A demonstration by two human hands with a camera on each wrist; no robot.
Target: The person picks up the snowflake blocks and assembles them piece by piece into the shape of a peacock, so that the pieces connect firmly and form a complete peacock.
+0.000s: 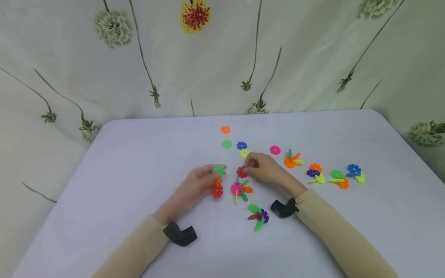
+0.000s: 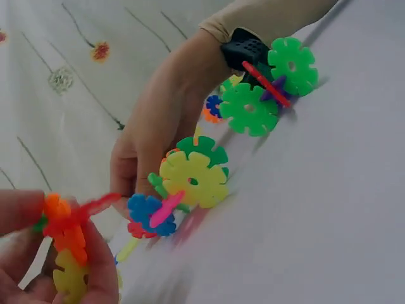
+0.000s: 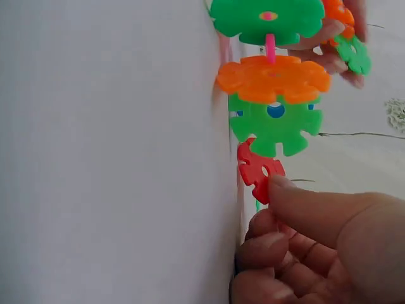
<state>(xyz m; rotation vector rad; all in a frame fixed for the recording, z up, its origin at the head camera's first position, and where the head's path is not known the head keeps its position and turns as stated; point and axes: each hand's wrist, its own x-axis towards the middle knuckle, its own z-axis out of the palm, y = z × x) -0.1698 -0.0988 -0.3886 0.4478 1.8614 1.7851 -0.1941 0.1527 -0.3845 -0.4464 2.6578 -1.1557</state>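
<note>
Red disc (image 1: 242,172) is pinched in my right hand (image 1: 264,168). My left hand (image 1: 194,185) pinches a little green-orange-red cluster (image 1: 218,180); fingers hide part of it.

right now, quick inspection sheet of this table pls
surface: white table, flat and covered, no spills seen
job's things: left hand holds a green, orange and red disc cluster; right hand pinches a red disc above the pink-centred cluster
clutter: loose discs farther back, built clusters to the right, one cluster nearer the person
grippers: both hands gripping pieces, black wrist mounts on
cables: nothing seen
surroundings: floral curtain behind the table
</note>
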